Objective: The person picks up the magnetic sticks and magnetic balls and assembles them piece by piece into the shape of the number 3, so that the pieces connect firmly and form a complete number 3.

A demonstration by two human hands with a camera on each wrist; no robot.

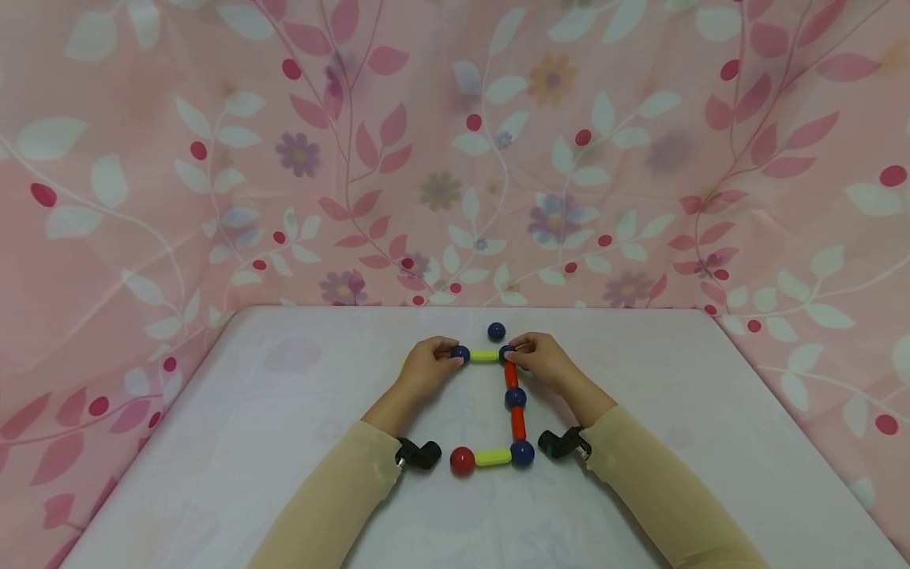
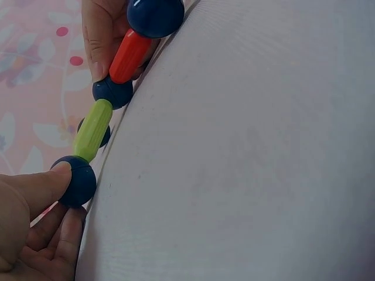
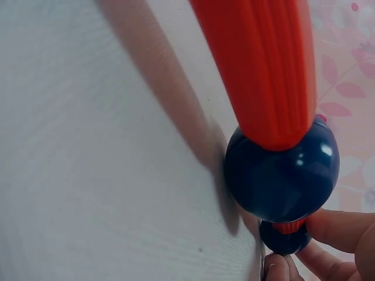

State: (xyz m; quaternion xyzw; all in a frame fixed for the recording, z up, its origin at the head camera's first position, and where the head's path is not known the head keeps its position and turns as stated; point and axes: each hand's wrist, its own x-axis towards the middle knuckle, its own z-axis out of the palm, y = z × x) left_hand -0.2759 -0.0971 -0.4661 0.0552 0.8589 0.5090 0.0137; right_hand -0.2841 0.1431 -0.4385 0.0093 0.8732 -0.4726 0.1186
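My left hand (image 1: pixel 426 367) pinches a dark blue ball (image 2: pixel 81 184) between thumb and fingers. My right hand (image 1: pixel 547 365) grips another blue ball (image 2: pixel 114 93), and a yellow-green stick (image 1: pixel 485 356) joins the two. From the right-held ball, a red stick (image 1: pixel 511 375), a blue ball (image 1: pixel 515 397) and a second red stick (image 1: pixel 518 424) run toward the front. They end at a blue corner ball (image 1: pixel 522 454), from which a yellow-green stick (image 1: pixel 493 457) leads left to a red ball (image 1: pixel 462 461). Beyond the hands sits a separate blue ball (image 1: pixel 496 331).
A pale cloth covers the table (image 1: pixel 249 474). Behind it hangs a pink floral curtain (image 1: pixel 441 158). A sliver of yellow-green (image 1: pixel 404 363) shows at the left hand's outer side, mostly hidden. Black wrist cameras (image 1: pixel 419 454) sit on both sleeves, close to the front of the chain.
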